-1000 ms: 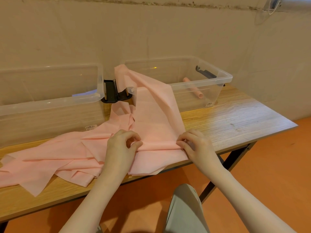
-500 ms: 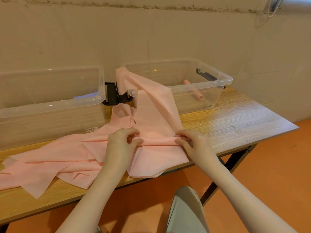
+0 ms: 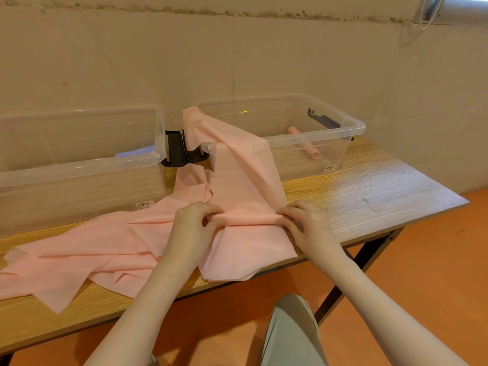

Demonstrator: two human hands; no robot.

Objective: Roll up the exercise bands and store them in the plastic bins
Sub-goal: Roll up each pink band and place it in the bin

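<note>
Labels: white barcode sticker (image 3: 144, 205) on front wall of left bin (image 3: 79, 167); a second sticker (image 3: 329, 169) low on front wall of right bin (image 3: 317, 133). Print on both too small to read.
Change since a second ago: fold pinched between the hands sits farther up the band, away from the table edge; more loose band hangs over the near edge below the hands. Hands a little farther from the body.
Left hand (image 3: 194, 228): palm down on the band, fingers curled, thumb and fingertips pinching the raised fold at its left end.
Right hand (image 3: 307, 228): palm down, fingers curled, pinching the same fold at its right end. Forearms reach in from the bottom of the view.
Pink band (image 3: 245, 186): long thin sheet, draped from the left corner of the right bin down across the wooden table (image 3: 369, 191); rest lies in loose overlapping layers to the left, in front of the left bin.
Rolled band (image 3: 306, 146): pink roll lying inside the right bin.
Bins: both clear plastic, lidless, side by side against the wall; black latch handles (image 3: 175, 149) meet between them.
Left bin contents: something pale blue (image 3: 136, 152) inside, unclear what.
</note>
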